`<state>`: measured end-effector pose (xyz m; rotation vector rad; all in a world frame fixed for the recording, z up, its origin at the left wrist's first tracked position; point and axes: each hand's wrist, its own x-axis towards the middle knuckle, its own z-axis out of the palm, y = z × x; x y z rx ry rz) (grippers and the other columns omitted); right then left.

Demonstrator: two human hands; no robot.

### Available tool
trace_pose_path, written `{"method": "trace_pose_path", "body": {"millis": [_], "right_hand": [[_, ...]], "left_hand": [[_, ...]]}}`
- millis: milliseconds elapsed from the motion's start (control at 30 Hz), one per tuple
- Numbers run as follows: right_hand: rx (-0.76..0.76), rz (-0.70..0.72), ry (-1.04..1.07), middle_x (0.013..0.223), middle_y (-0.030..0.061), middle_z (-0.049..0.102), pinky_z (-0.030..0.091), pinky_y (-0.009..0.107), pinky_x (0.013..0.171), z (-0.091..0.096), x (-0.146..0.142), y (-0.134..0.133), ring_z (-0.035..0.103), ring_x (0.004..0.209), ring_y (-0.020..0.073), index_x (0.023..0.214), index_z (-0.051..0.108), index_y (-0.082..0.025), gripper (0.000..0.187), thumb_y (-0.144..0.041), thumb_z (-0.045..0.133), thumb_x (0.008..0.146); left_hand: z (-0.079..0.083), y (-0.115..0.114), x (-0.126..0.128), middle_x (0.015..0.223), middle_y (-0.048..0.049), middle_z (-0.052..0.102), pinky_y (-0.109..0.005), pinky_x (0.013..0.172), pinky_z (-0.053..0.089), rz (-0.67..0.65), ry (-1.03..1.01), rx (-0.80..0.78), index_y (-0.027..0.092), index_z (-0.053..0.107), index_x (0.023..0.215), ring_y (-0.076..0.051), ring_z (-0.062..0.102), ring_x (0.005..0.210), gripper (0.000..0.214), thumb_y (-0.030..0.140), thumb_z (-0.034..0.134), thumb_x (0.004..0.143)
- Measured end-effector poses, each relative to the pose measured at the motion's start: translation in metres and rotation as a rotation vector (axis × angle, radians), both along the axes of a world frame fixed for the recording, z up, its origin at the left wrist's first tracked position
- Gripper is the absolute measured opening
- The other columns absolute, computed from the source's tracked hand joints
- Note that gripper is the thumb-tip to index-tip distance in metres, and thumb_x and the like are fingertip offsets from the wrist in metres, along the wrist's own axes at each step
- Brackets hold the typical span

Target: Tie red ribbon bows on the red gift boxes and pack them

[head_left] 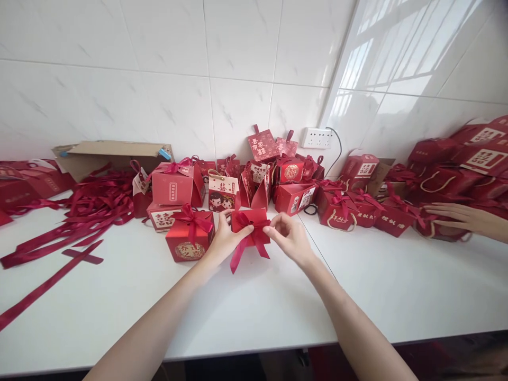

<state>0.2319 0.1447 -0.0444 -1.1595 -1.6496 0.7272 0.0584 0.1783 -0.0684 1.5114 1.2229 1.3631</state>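
Between my hands is a small red gift box [246, 216], tied with a dark red ribbon bow [238, 256] whose two tails hang toward me. My left hand [225, 236] grips the box from the left, its thumb pressed on the bow near the knot. On the other side, the fingers of my right hand [289, 236] are pinched at the bow's right loop. The underside of the box and most of my curled fingers are hidden. Just left stands another red box with a bow [189, 238], near my left wrist.
Loose ribbons [99, 203] spill from a cardboard carton [115, 147] on the left. Several red boxes [174, 185] line the wall below a power strip [317, 138]. At right, another person's hand [456, 214] reaches over a row of bowed boxes [337, 209] on the white table [254, 317].
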Motion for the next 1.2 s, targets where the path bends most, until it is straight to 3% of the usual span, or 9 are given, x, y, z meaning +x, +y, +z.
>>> {"method": "trace_pose_path", "body": {"millis": [67, 167, 267, 400, 567, 733, 900, 1200], "right_hand": [[0.106, -0.092, -0.082, 0.056, -0.0054, 0.046, 0.037, 0.022, 0.049, -0.003, 0.008, 0.010, 0.043, 0.052, 0.0100, 0.068, 0.046, -0.020, 0.038, -0.051, 0.067, 0.068], [-0.003, -0.012, -0.070, 0.058, -0.0036, 0.047, 0.037, 0.022, 0.042, -0.010, 0.010, 0.018, 0.046, 0.052, 0.0114, 0.067, 0.043, -0.020, 0.035, -0.052, 0.058, 0.075], [-0.102, 0.081, 0.066, 0.058, -0.0041, 0.046, 0.035, 0.020, 0.033, -0.013, 0.006, 0.017, 0.045, 0.045, 0.0104, 0.072, 0.045, -0.020, 0.036, -0.055, 0.048, 0.081], [-0.099, 0.127, 0.123, 0.058, -0.0044, 0.045, 0.037, 0.018, 0.030, -0.012, 0.004, 0.015, 0.046, 0.045, 0.0100, 0.072, 0.045, -0.020, 0.034, -0.052, 0.049, 0.081], [-0.130, 0.139, 0.184, 0.058, -0.0025, 0.046, 0.039, 0.018, 0.032, -0.012, 0.005, 0.016, 0.049, 0.049, 0.0107, 0.065, 0.044, -0.020, 0.037, -0.051, 0.047, 0.084], [-0.170, 0.110, 0.292, 0.057, -0.0021, 0.041, 0.040, 0.019, 0.032, -0.013, 0.002, 0.017, 0.047, 0.049, 0.0107, 0.058, 0.044, -0.019, 0.047, -0.060, 0.047, 0.080], [-0.206, 0.108, 0.373, 0.054, -0.0043, 0.037, 0.036, 0.019, 0.034, -0.016, -0.001, 0.017, 0.040, 0.043, 0.0076, 0.053, 0.037, -0.019, 0.047, -0.056, 0.054, 0.076], [-0.315, 0.117, 0.530, 0.049, -0.0067, 0.027, 0.030, 0.021, 0.033, -0.018, -0.005, 0.020, 0.033, 0.037, 0.0071, 0.050, 0.030, -0.022, 0.036, -0.041, 0.051, 0.072]], "left_hand": [[0.002, -0.001, 0.001, 0.113, -0.0076, 0.059, -0.036, 0.089, 0.048, -0.094, 0.006, -0.039, 0.025, 0.039, 0.108, -0.023, 0.057, 0.111, 0.053, 0.039, 0.071, 0.068], [0.002, -0.001, 0.001, 0.122, -0.0084, 0.055, -0.038, 0.095, 0.045, -0.133, 0.010, 0.034, 0.025, 0.039, 0.113, -0.023, 0.051, 0.118, 0.053, 0.041, 0.067, 0.071], [0.002, -0.001, 0.000, 0.136, -0.0082, 0.044, -0.040, 0.103, 0.038, -0.068, 0.076, 0.220, 0.025, 0.042, 0.119, -0.023, 0.040, 0.129, 0.050, 0.042, 0.062, 0.076], [0.003, -0.004, 0.000, 0.124, -0.0069, 0.052, -0.037, 0.099, 0.041, 0.072, 0.165, 0.354, 0.022, 0.055, 0.087, -0.022, 0.044, 0.124, 0.016, 0.037, 0.055, 0.081], [0.002, -0.009, 0.003, 0.113, -0.0068, 0.053, -0.034, 0.090, 0.045, 0.180, 0.178, 0.384, 0.022, 0.046, 0.074, -0.022, 0.049, 0.115, 0.017, 0.035, 0.055, 0.081], [0.002, -0.012, 0.005, 0.094, -0.0041, 0.048, -0.026, 0.073, 0.046, 0.242, 0.145, 0.353, 0.021, 0.046, 0.069, -0.017, 0.053, 0.092, 0.022, 0.037, 0.054, 0.080], [0.002, -0.012, 0.005, 0.068, 0.0024, 0.040, -0.025, 0.064, 0.038, 0.231, 0.158, 0.252, 0.021, 0.037, 0.063, -0.012, 0.042, 0.065, 0.028, 0.036, 0.047, 0.084], [0.003, -0.013, 0.008, 0.061, 0.0034, 0.039, -0.025, 0.061, 0.034, 0.220, 0.159, 0.153, 0.021, 0.035, 0.062, -0.013, 0.042, 0.062, 0.029, 0.038, 0.042, 0.085]]}}
